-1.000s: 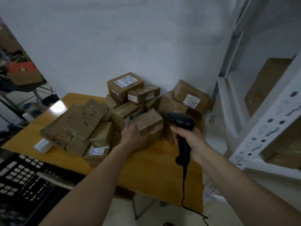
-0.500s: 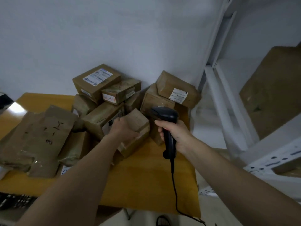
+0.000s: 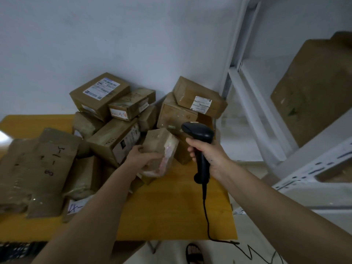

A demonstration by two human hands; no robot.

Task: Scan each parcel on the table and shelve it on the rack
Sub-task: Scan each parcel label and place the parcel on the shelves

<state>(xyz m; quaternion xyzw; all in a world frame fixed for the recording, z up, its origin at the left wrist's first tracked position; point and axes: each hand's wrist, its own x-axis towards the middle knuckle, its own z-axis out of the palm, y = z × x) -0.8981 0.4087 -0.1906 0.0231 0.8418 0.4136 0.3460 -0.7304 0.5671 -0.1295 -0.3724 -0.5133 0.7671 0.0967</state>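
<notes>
My left hand (image 3: 142, 158) grips a small brown parcel (image 3: 159, 147) and holds it tilted, lifted off the pile, with a pale labelled side facing right. My right hand (image 3: 206, 155) grips the handle of a black barcode scanner (image 3: 198, 130), whose head points left at the parcel from close by. Its cable (image 3: 206, 212) hangs down past the table edge. Several other brown parcels (image 3: 114, 138) are heaped on the yellow table (image 3: 171, 206) against the wall. The white metal rack (image 3: 312, 168) stands to the right.
Flat brown mailers (image 3: 38, 168) lie at the table's left. A large cardboard box (image 3: 314, 88) sits on a rack shelf at upper right. A dark keyboard (image 3: 17, 250) shows at the bottom left corner. A sandalled foot (image 3: 194, 253) is on the floor below.
My left hand has lifted the small parcel off the pile and turned it, so its pale side faces the scanner. The view has shifted right and closer.
</notes>
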